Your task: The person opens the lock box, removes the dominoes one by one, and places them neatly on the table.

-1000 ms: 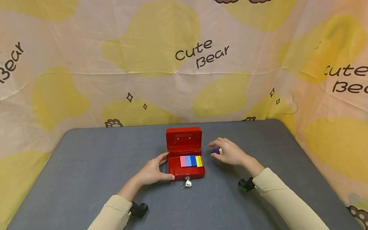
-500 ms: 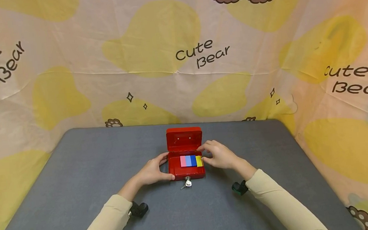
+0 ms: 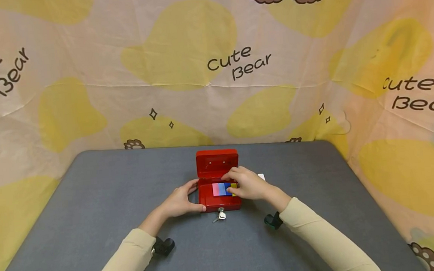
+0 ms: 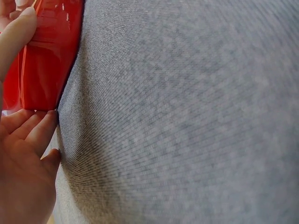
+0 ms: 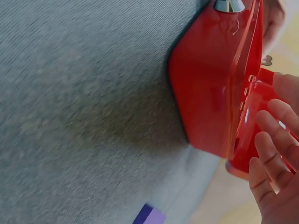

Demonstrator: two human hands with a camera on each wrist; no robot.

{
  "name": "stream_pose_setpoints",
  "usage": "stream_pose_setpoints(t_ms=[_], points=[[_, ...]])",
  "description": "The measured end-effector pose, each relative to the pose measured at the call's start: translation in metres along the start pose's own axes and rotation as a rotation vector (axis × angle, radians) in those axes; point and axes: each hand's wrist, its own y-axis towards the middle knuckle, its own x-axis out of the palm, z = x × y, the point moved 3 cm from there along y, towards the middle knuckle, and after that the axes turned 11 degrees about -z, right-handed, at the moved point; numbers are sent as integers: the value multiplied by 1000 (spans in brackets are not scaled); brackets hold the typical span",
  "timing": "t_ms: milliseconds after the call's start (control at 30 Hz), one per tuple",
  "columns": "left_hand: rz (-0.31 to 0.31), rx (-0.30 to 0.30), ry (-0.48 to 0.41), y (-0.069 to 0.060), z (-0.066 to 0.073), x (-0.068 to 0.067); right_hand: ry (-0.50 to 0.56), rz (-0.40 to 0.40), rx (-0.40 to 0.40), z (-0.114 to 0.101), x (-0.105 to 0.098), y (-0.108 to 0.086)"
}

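The red box (image 3: 229,207) stands with its lid (image 3: 209,166) raised. Inside lies a row of blocks: pink (image 3: 215,190), light blue (image 3: 222,189), dark blue and yellow, the last two partly covered by fingers. My left hand (image 3: 180,202) holds the box's left side between thumb at the front corner and fingers at the back; the left wrist view shows the fingertips against the red wall (image 4: 44,77). Over the box's right part hovers my right hand (image 3: 253,185), fingers spread. In the right wrist view nothing shows between the fingers of this hand (image 5: 280,182).
Keys (image 3: 222,216) hang from the lock at the box's front. Beyond my right hand lies a small white thing (image 3: 261,177) on the grey table (image 3: 127,177); a purple block (image 5: 149,215) shows in the right wrist view. Patterned cloth (image 3: 178,44) hangs behind and on both sides.
From beside the purple and white thing, my right hand has moved left, over the box's right side and the yellow block. My left hand has stayed on the box.
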Motion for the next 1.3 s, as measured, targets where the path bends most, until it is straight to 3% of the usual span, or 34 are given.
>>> stream_pose_setpoints(t_ms=[667,1067,1300], points=[[-1,-3,11,0,0,-1,-31,-60,8,-16,9,24],[9,1,22,0,-1,0,-113,-71,93,-17,19,28],[14,6,21,1,-1,-1,-145,-39,107,-18,21,30]])
